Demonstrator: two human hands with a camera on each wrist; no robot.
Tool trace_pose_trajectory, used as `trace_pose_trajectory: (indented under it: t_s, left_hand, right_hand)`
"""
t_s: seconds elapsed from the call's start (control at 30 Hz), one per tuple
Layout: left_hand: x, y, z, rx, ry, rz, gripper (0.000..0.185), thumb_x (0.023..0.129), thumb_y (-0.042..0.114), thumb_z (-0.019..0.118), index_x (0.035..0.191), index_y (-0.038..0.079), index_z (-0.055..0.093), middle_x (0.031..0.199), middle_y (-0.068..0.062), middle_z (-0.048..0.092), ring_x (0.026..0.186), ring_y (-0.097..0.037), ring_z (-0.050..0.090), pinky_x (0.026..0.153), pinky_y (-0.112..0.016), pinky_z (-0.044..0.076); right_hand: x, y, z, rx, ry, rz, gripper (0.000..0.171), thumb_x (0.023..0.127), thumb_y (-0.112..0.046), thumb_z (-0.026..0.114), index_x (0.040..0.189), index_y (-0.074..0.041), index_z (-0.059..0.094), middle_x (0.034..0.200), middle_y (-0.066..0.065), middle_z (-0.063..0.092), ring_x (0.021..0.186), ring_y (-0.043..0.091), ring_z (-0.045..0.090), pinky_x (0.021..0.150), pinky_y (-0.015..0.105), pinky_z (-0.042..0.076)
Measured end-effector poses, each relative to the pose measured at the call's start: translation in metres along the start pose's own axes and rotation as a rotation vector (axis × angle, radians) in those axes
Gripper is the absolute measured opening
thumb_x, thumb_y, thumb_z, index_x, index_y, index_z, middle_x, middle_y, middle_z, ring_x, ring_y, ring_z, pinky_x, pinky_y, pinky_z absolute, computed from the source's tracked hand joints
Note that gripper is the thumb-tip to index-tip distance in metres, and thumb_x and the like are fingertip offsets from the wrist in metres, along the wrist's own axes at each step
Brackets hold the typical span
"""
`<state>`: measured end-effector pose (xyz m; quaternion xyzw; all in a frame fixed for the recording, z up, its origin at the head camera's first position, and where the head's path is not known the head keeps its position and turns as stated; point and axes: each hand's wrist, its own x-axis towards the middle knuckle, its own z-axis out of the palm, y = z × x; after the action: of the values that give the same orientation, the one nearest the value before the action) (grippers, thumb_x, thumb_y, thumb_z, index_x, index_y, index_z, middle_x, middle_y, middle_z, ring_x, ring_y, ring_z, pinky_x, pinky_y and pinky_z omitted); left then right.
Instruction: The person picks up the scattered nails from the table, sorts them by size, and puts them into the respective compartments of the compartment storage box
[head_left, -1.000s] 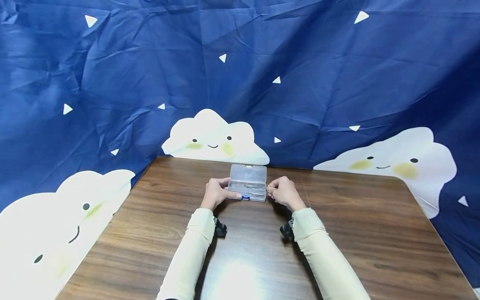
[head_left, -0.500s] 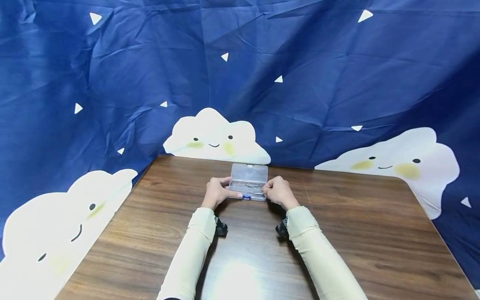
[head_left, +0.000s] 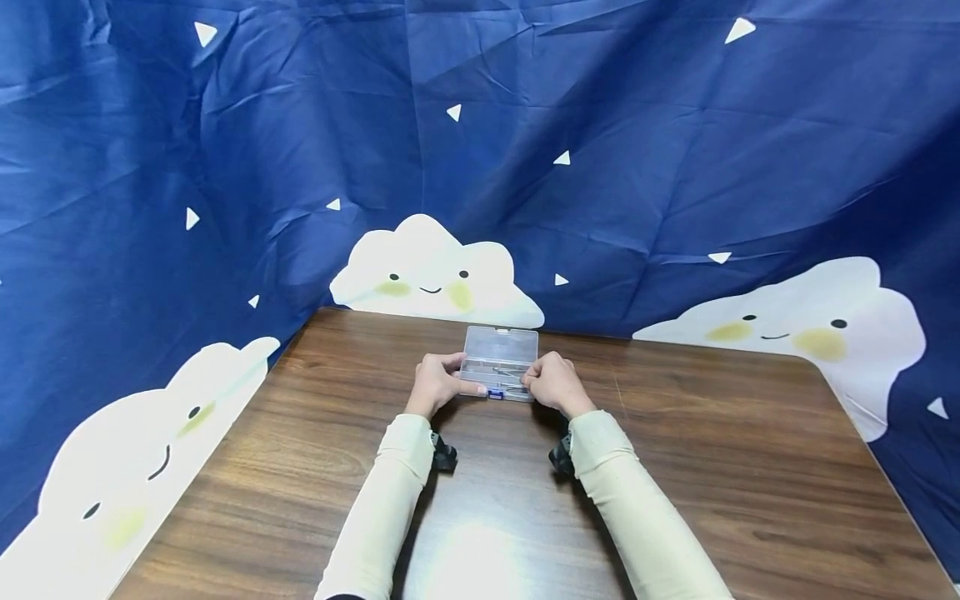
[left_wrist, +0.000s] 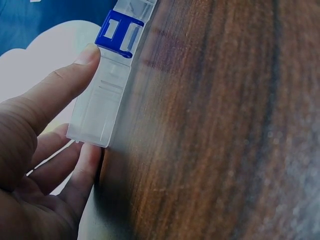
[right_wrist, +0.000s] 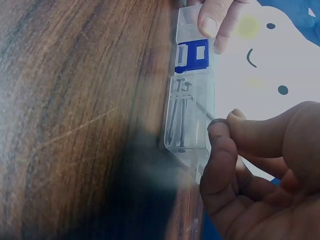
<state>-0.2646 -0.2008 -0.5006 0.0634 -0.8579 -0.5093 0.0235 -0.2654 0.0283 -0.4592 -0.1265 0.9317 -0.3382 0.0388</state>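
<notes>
While the left hand [head_left: 433, 385] steadies the clear plastic case [head_left: 500, 364] on the worktop [head_left: 675, 467], thumb beside its blue latch [right_wrist: 192, 55], the right hand [head_left: 552, 383] fingers pinch a nail [right_wrist: 202, 110] above it; a slackened pinch could drop the nail outside the case.
</notes>
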Motion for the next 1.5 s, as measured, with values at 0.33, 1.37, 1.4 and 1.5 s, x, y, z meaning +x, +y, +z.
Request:
trace_pose_trajectory:
  t_s: [0.33, 1.37, 1.4, 1.5]
  left_hand:
    - [-0.001, 0.0, 0.0, -0.005, 0.0, 0.016, 0.079, 0.051, 0.02, 0.103, 0.123, 0.008, 0.073, 0.117, -0.007, 0.073, 0.093, -0.015, 0.07, 0.086, -0.033, 0.054]
    - [-0.004, 0.001, -0.001, 0.031, 0.002, 0.017, 0.078, 0.053, 0.022, 0.102, 0.124, 0.009, 0.073, 0.118, -0.005, 0.072, 0.105, -0.02, 0.063, 0.097, -0.034, 0.048]
    - [-0.004, 0.001, -0.001, 0.034, 0.005, 0.016, 0.078, 0.052, 0.021, 0.102, 0.123, 0.009, 0.073, 0.118, -0.004, 0.072, 0.105, -0.021, 0.062, 0.097, -0.034, 0.048]
    - [-0.005, 0.001, 0.0, 0.031, 0.0, 0.018, 0.078, 0.052, 0.022, 0.102, 0.123, 0.009, 0.073, 0.118, -0.004, 0.072, 0.105, -0.02, 0.064, 0.097, -0.033, 0.048]
  right_hand:
    - [-0.007, 0.0, -0.012, 0.049, 0.018, 0.031, 0.017, 0.089, -0.009, 0.071, 0.075, -0.005, 0.079, 0.094, 0.002, 0.075, 0.093, 0.024, 0.062, 0.089, 0.041, 0.049]
    - [-0.045, 0.04, -0.044, 0.142, -0.029, 0.098, 0.012, 0.091, -0.013, 0.074, 0.086, -0.003, 0.079, 0.072, 0.011, 0.071, 0.059, 0.013, 0.061, 0.054, 0.029, 0.051]
    - [-0.046, 0.041, -0.045, 0.146, -0.028, 0.099, 0.012, 0.091, -0.013, 0.075, 0.086, -0.003, 0.079, 0.072, 0.011, 0.071, 0.059, 0.013, 0.061, 0.054, 0.029, 0.052]
    - [-0.049, 0.043, -0.046, 0.143, -0.024, 0.091, 0.012, 0.091, -0.013, 0.075, 0.088, -0.002, 0.079, 0.073, 0.01, 0.071, 0.059, 0.014, 0.061, 0.054, 0.03, 0.052]
